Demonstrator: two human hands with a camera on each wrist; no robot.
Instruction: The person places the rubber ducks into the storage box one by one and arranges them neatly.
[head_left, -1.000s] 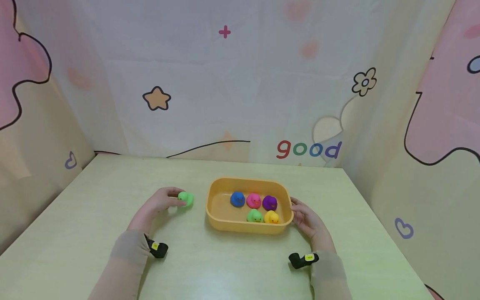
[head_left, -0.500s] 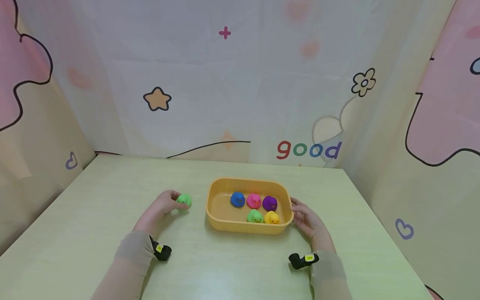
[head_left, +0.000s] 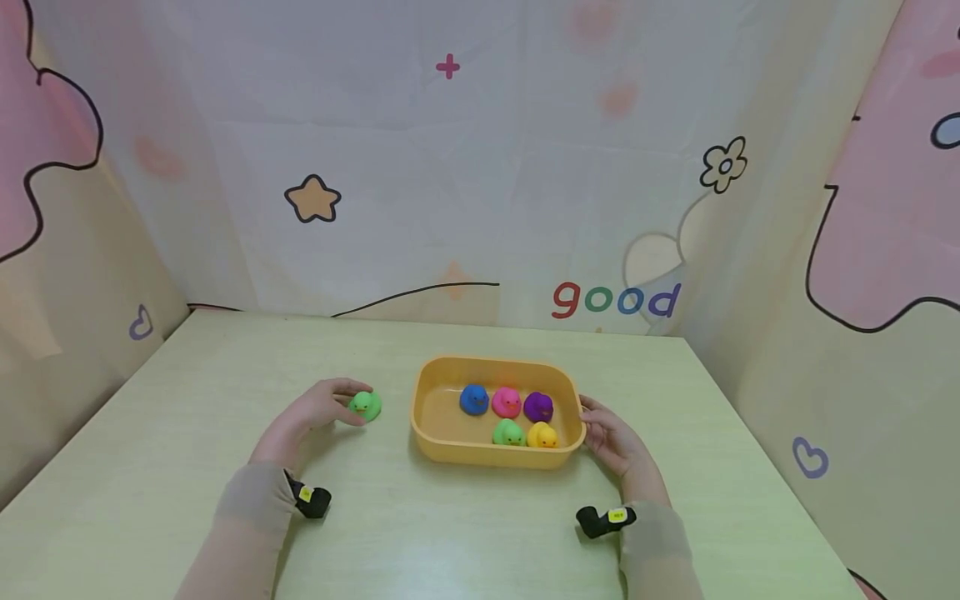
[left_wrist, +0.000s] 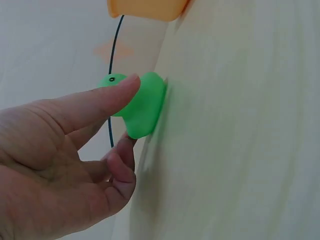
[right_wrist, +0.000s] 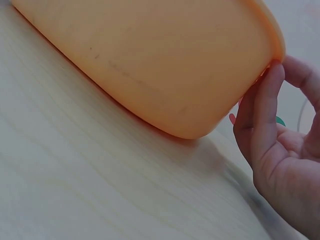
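Observation:
In the head view, my left hand [head_left: 318, 406] holds a green rubber duck [head_left: 365, 407] between thumb and fingers, left of a yellow-orange bin [head_left: 450, 452]. The left wrist view shows the thumb [left_wrist: 112, 97] across the same duck [left_wrist: 147, 107], its base close against the tabletop. My right hand [head_left: 615, 437] holds the bin's right end; in the right wrist view its fingertips [right_wrist: 272, 75] meet the rim and outer wall. Inside the bin sit blue [head_left: 474, 400], pink [head_left: 507, 402], purple [head_left: 538, 407], green [head_left: 509, 433] and yellow [head_left: 543, 435] ducks.
The pale wooden table [head_left: 450, 533] carries the bin and the duck. A printed cloth backdrop [head_left: 480, 183] rises behind its far edge and along both sides. Black wrist cameras [head_left: 312, 502] are strapped at both cuffs.
My left hand and the green duck have shifted slightly left and nearer, and the duck's face has turned toward me. The fingers spread wider around it. Bin and right hand stay put.

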